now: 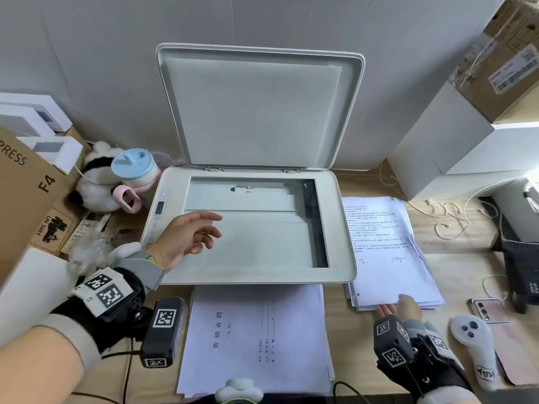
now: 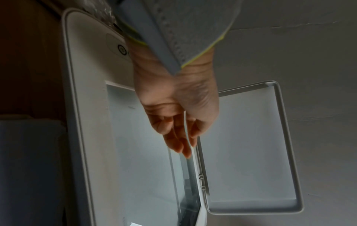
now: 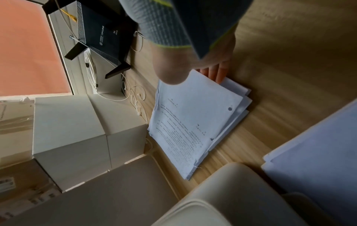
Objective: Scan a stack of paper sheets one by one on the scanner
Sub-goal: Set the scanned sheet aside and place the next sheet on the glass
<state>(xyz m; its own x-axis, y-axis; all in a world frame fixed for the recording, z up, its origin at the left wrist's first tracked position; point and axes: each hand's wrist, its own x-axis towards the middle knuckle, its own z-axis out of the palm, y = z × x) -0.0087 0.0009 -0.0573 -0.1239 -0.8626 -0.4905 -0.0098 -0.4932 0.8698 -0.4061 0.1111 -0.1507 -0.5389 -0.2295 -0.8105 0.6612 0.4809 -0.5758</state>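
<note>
The white scanner (image 1: 339, 228) stands in the middle of the desk with its lid (image 1: 253, 112) raised against the wall and its glass (image 1: 262, 246) bare. My left hand (image 1: 192, 237) hovers over the left part of the glass, fingers loosely spread and holding nothing; the left wrist view shows this hand (image 2: 177, 125) above the glass (image 2: 144, 168). A stack of printed sheets (image 1: 385, 246) lies right of the scanner. My right hand (image 1: 399, 306) pinches the near edge of its top sheet (image 3: 193, 119), thumb on top, fingers beneath. Another paper stack (image 1: 256, 336) lies in front of the scanner.
Left of the scanner are a blue-lidded cup (image 1: 135, 167), a plush toy (image 1: 96, 182) and a cardboard box (image 1: 26, 185). White boxes (image 1: 455, 147), loose cables (image 1: 449, 217) and a black router (image 1: 519, 266) stand at the right. A white controller (image 1: 475, 345) and a phone (image 1: 488, 312) lie near my right wrist.
</note>
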